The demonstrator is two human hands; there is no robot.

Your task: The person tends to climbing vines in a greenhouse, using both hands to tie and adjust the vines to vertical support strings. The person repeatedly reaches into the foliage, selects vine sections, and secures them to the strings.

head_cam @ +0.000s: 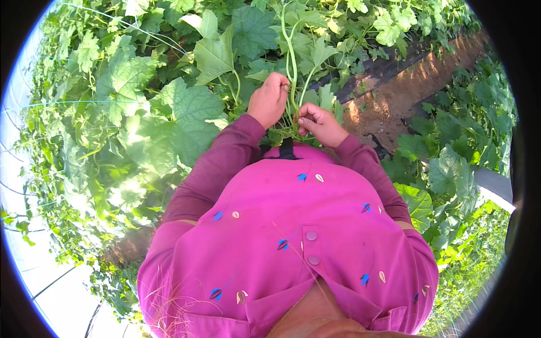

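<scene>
Pale green climbing plant stems (291, 55) rise between my two hands in the head view. My left hand (270, 99) is at the left of the thickest stem, its fingers curled with the fingertips against the stems; whether it grips one is hard to tell. Lower and to the right, my right hand (319, 123) pinches a thin green stem between thumb and forefinger, close to the stem's lower part. Broad lobed leaves (213, 59) hang beside my left hand. Thin tendrils and small shoots (282, 134) show just below the hands, near my body.
Dense leafy vines (127, 84) stand at the left and top. Pale strings (135, 26) cross them at upper left. To the right run black plastic mulch film (380, 69) and a strip of bare soil (380, 105), with another row of leafy plants (448, 169) beyond.
</scene>
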